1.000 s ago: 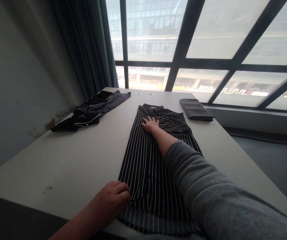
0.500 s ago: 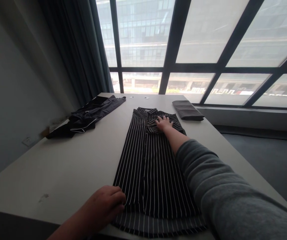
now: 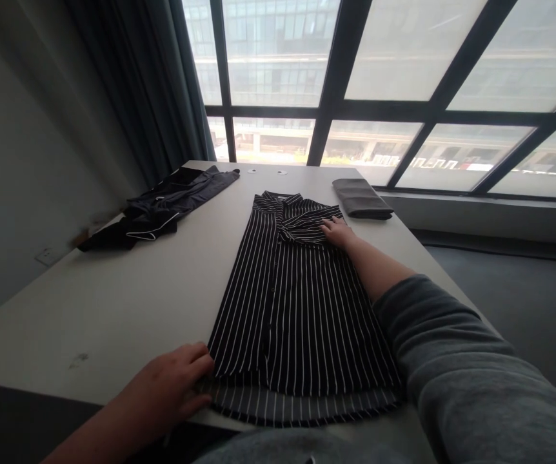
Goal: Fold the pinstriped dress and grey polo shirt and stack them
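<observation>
Since the earlier frame, right hand (image 3: 338, 232) has slid from the shirt's centre to its outer shoulder edge. Striped shirt (image 3: 290, 303): soft black cloth, thin white pinstripes, folded to a long tapered panel lying flat between both hands; long axis runs away from the person, collar at the far end, hem nearest. Right hand rests flat, fingers spread, by the collar. Left hand (image 3: 171, 386) lies palm-down, fingers loosely curled on the hem corner. Counter (image 3: 128, 303): smooth, pale. Beyond the left hand, crumpled dark garment (image 3: 162, 209); beyond the right, folded grey cloth (image 3: 361, 198).
</observation>
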The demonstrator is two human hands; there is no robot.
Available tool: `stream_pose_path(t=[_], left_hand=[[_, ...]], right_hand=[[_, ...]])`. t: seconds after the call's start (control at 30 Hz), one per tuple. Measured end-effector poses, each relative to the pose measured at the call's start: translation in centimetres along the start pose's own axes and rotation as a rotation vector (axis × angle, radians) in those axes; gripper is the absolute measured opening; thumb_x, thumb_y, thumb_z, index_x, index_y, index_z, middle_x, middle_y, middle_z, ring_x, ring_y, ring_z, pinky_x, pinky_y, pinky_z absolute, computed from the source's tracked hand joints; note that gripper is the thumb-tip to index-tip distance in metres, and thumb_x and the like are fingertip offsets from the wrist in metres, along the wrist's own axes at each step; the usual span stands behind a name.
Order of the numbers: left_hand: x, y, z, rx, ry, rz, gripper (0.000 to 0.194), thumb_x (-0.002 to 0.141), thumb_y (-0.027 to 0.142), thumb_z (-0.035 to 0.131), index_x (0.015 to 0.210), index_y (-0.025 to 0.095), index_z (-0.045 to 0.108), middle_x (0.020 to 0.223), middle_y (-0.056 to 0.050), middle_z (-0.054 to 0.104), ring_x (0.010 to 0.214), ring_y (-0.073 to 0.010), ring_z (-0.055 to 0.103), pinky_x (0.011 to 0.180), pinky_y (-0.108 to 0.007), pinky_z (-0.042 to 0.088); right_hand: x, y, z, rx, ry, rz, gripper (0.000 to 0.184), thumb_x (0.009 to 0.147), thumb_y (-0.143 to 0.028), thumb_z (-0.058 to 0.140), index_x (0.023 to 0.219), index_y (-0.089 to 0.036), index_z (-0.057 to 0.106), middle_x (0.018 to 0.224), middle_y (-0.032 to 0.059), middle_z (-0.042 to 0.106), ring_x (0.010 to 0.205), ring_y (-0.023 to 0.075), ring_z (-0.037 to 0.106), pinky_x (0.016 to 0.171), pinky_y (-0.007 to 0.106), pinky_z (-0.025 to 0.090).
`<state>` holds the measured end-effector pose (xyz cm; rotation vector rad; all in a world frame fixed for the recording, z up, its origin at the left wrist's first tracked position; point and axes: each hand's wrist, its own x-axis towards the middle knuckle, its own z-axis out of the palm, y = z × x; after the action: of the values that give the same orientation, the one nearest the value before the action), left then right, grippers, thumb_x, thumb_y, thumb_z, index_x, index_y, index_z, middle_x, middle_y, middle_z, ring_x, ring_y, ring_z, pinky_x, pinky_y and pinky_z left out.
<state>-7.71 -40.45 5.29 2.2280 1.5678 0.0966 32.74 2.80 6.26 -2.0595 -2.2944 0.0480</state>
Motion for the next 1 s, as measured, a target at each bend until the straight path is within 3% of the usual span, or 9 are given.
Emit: stream_pose_path(t=[0.1, 0.17, 0.3, 0.5, 0.67, 0.8, 0.9, 1.0], left_hand=[[-1.0, -0.9, 1.1, -0.036, 0.05, -0.024, 0.015, 0.089, 0.018, 0.056, 0.097, 0.025, 0.066, 0.102, -0.002, 0.068, 0.092, -0.0192, 0.066, 0.081, -0.03, 0.049], [-1.3, -1.0, 1.7, -0.039, 0.083, -0.041, 0.015, 0.093, 0.019, 0.05, 0.092, 0.024, 0.065, 0.095, -0.002, 0.067, 0.089, -0.0193, 0.066, 0.08, -0.03, 0.049], [-1.6, -0.6, 2.1, -0.022, 0.19, -0.072, 0.021, 0.099, 0.026, 0.042, 0.087, 0.023, 0.06, 0.089, -0.004, 0.066, 0.083, -0.0215, 0.065, 0.077, -0.032, 0.048], [-1.9, 0.5, 1.9, -0.069, 0.195, -0.198, 0.016, 0.098, 0.027, 0.036, 0.091, 0.023, 0.05, 0.075, 0.0, 0.064, 0.067, -0.0188, 0.063, 0.065, -0.029, 0.041], [-2.4, 0.6, 1.7, -0.1, 0.124, -0.129, 0.02, 0.096, 0.028, 0.043, 0.108, 0.025, 0.059, 0.075, 0.003, 0.067, 0.068, -0.018, 0.066, 0.065, -0.027, 0.04], [-2.0, 0.7, 1.3, -0.043, 0.204, -0.037, 0.031, 0.103, 0.044, 0.043, 0.097, 0.024, 0.065, 0.07, 0.001, 0.067, 0.064, -0.0176, 0.064, 0.064, -0.028, 0.042], [0.1, 1.6, 0.7, 0.007, 0.298, 0.006, 0.039, 0.106, 0.043, 0.039, 0.09, 0.021, 0.067, 0.075, -0.002, 0.069, 0.068, -0.018, 0.064, 0.067, -0.029, 0.046], [3.6, 3.1, 0.6, 0.034, 0.344, 0.118, 0.032, 0.104, 0.034, 0.043, 0.101, 0.02, 0.072, 0.098, -0.007, 0.075, 0.091, -0.0211, 0.069, 0.085, -0.034, 0.055]], right_hand=[[-3.2, 2.1, -0.7, 0.058, 0.092, -0.134, 0.06, 0.108, -0.047, 0.039, 0.161, -0.018, 0.047, 0.17, 0.0137, 0.032, 0.161, 0.0289, 0.021, 0.132, 0.046, 0.018], [-6.4, 3.8, -0.9, 0.114, 0.161, -0.247, 0.058, 0.104, -0.046, 0.047, 0.154, -0.016, 0.056, 0.166, 0.0143, 0.038, 0.16, 0.0318, 0.023, 0.132, 0.05, 0.022], [-13.9, 6.5, -0.7, 0.196, 0.196, -0.435, 0.045, 0.1, -0.046, 0.055, 0.137, -0.026, 0.07, 0.16, 0.0089, 0.047, 0.16, 0.0345, 0.024, 0.129, 0.06, 0.029], [-22.6, 7.4, -0.5, 0.226, 0.19, -0.528, 0.034, 0.098, -0.041, 0.058, 0.124, -0.028, 0.075, 0.155, 0.0075, 0.054, 0.157, 0.0357, 0.031, 0.127, 0.063, 0.033], [-25.3, 7.0, -0.4, 0.23, 0.168, -0.536, 0.033, 0.098, -0.038, 0.058, 0.125, -0.029, 0.075, 0.149, 0.0075, 0.059, 0.154, 0.035, 0.037, 0.126, 0.063, 0.036], [-26.6, 6.5, 0.3, 0.235, 0.088, -0.536, 0.039, 0.096, -0.036, 0.059, 0.133, -0.031, 0.072, 0.152, 0.0056, 0.058, 0.149, 0.0335, 0.046, 0.125, 0.059, 0.041], [-27.1, 6.3, 0.4, 0.234, 0.065, -0.532, 0.043, 0.096, -0.036, 0.06, 0.137, -0.031, 0.07, 0.153, 0.006, 0.057, 0.141, 0.0328, 0.055, 0.125, 0.058, 0.041], [-27.2, 6.1, 0.2, 0.233, 0.087, -0.527, 0.039, 0.095, -0.036, 0.06, 0.133, -0.031, 0.072, 0.148, 0.0058, 0.061, 0.138, 0.0325, 0.058, 0.127, 0.057, 0.039]])
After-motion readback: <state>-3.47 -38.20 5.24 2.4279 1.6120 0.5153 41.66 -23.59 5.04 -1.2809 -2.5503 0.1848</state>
